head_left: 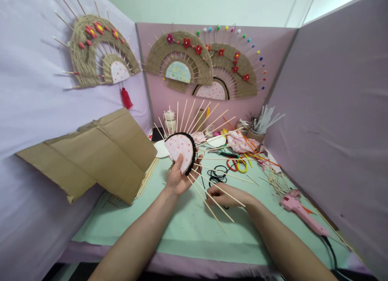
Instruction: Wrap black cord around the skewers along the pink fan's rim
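My left hand [178,178] holds up a pink dotted half-round fan piece [181,148] with a black cord edge and several bamboo skewers [198,115] fanning out from it. My right hand [222,195] rests low on the green mat [188,228], its fingers pinched on a strand of black cord [217,175] that lies coiled just beyond it. Some skewers [212,200] of the piece point down across my right hand.
A folded cardboard sheet [100,151] leans at the left. A pink glue gun [301,212] lies at the right, scissors [235,161] and loose skewers [273,174] behind. Finished woven fans [188,58] hang on the purple partition walls. A cup of sticks [257,129] stands at the back right.
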Demonstrator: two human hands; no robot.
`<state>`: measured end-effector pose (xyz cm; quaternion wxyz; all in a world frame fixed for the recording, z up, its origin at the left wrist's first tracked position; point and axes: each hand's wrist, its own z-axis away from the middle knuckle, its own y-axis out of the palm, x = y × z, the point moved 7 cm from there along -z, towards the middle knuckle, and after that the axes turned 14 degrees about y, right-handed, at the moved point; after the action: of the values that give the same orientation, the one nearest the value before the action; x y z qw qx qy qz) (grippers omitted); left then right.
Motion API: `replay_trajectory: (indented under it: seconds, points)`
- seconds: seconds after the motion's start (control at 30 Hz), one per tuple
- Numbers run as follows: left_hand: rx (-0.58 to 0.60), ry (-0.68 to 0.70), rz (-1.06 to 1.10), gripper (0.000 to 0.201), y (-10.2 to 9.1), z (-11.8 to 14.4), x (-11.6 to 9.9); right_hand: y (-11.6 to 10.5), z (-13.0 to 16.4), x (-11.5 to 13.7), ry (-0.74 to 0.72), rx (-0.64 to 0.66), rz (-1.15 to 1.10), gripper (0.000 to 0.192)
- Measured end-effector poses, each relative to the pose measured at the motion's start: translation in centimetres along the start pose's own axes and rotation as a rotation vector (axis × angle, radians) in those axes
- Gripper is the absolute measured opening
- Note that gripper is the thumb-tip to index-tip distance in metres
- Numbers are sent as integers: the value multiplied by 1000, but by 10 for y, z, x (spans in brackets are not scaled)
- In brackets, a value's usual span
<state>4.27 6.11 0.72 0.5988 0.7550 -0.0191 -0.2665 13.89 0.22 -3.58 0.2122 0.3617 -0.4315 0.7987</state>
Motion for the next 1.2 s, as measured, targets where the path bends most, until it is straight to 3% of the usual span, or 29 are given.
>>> replay_trajectory:
  seconds: [0.37,0.6,1.2]
  points:
    - [37,-57,6,49,8,9,18,26,-8,5,-32,53,65,13]
    - [17,-15,-12,47,7,6,12,22,-3,11,-16,40,67,14]
    - [-55,-62,-35,50,-4,4,14,21,1,11,-12,66,81,15]
